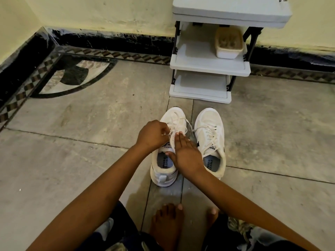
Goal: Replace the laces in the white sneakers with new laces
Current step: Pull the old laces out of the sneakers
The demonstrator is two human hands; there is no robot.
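Head view: left hand has its fingers curled, pinching the lace of the sneaker directly beneath it. Right hand lies just beside it, fingers straight and pressed together across that sneaker's tongue. The other sneaker stands just right of this hand, laced.

bare forearms, bare feet, dark navy garment.

the white left sneaker and right sneaker are standing side by side, toes pointing away. the left one's lace is lying loose.
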